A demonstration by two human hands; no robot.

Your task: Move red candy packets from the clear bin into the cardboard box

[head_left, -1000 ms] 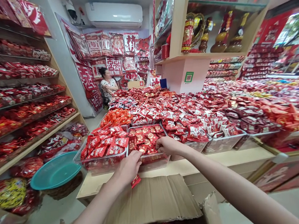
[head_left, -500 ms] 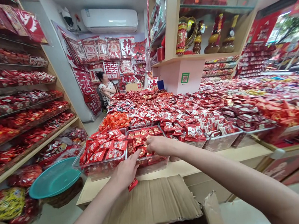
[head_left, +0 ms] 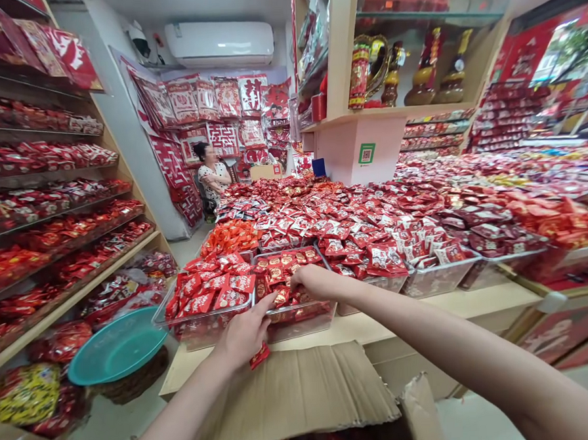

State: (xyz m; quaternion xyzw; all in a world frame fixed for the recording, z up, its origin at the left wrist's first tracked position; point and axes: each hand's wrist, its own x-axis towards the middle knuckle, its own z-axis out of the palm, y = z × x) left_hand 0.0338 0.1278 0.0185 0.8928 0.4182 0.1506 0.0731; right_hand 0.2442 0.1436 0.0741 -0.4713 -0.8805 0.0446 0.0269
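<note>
My right hand (head_left: 310, 281) reaches into a clear plastic bin (head_left: 299, 325) of red packets with gold print (head_left: 277, 268); its fingers are bent down among the packets, tips hidden. At the bin's front left edge is my left hand (head_left: 248, 331), index finger stretched over the rim toward a shiny packet (head_left: 280, 297). Below its palm a red packet (head_left: 260, 356) shows, held under the curled fingers. A neighbouring bin (head_left: 196, 327) on the left holds red packets with white print (head_left: 213, 286).
An open cardboard box (head_left: 303, 397) stands in front of the wooden counter (head_left: 441, 307). More filled bins line the counter to the right. At the left are a teal basin (head_left: 118, 347) and stocked shelves (head_left: 52, 219). A person (head_left: 213, 175) sits at the back.
The whole view has shifted slightly to the right. Both hands stay nearly in place at the bin, with the red packet still under my left hand.
</note>
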